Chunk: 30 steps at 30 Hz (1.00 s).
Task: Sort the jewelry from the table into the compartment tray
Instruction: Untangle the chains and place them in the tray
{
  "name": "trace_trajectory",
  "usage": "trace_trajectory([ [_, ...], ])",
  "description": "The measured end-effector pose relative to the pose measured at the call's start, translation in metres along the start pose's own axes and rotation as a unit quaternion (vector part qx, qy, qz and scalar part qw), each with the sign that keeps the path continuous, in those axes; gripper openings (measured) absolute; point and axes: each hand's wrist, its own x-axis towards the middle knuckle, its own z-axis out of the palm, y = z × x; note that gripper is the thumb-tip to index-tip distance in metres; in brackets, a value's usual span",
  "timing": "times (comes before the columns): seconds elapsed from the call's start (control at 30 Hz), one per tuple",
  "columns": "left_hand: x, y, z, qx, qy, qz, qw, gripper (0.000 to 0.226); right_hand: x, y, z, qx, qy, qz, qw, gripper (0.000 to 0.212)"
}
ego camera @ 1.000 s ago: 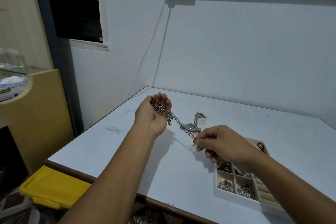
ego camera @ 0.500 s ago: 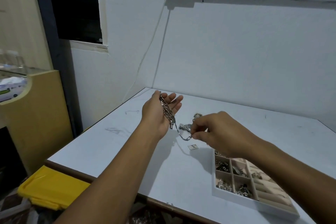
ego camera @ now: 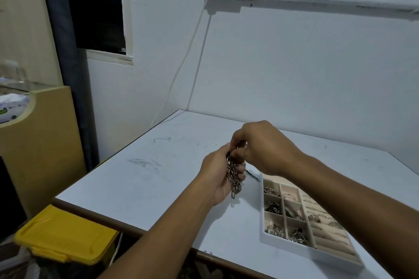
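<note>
A silver link chain [ego camera: 233, 176] lies bunched in my left hand [ego camera: 218, 178], which is cupped around it above the white table [ego camera: 140, 186]. My right hand [ego camera: 260, 149] is closed over the top of the chain, its fingertips pressed against my left fingers, and it hides the chain's upper end. One short end of the chain dangles below my left palm. The white compartment tray [ego camera: 281, 242] sits to the right near the front edge, with small silver pieces in several cells and rings in its padded rows.
A thin dark item [ego camera: 252, 175] lies on the table just left of the tray. A yellow bin [ego camera: 65, 236] stands below the table's front left corner. A white cable [ego camera: 181, 68] hangs from the wall socket to the table's back corner. A wooden counter is at left.
My right hand has brought the loose end of the chain up into my left hand, and both hands have closed together and shifted right, nearer the tray.
</note>
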Motion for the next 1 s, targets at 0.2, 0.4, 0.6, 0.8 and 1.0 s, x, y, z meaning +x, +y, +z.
trace_trajectory([
  [0.2, 0.003, -0.005, 0.002, -0.029, 0.037, -0.019, 0.999, 0.033, -0.005, 0.001, 0.004, 0.053, 0.027, 0.032, 0.998, 0.007],
  [0.4, 0.016, 0.003, -0.005, -0.186, 0.038, -0.029, 0.981, 0.03, -0.034, 0.019, 0.029, 0.425, 0.064, 0.213, 0.877, 0.012],
  [0.6, 0.019, 0.003, -0.003, -0.227, 0.061, 0.01, 0.972, 0.029, -0.055, 0.008, 0.066, 0.71, 0.023, 0.28, 0.645, 0.014],
  [0.8, 0.018, 0.002, -0.001, -0.203, 0.073, 0.034, 0.976, 0.03, -0.049, 0.001, 0.076, 0.772, 0.054, 0.283, 0.566, 0.009],
  [1.0, 0.024, 0.0, -0.002, -0.194, 0.08, 0.037, 0.977, 0.029, -0.045, 0.003, 0.082, 0.784, 0.054, 0.281, 0.552, 0.015],
])
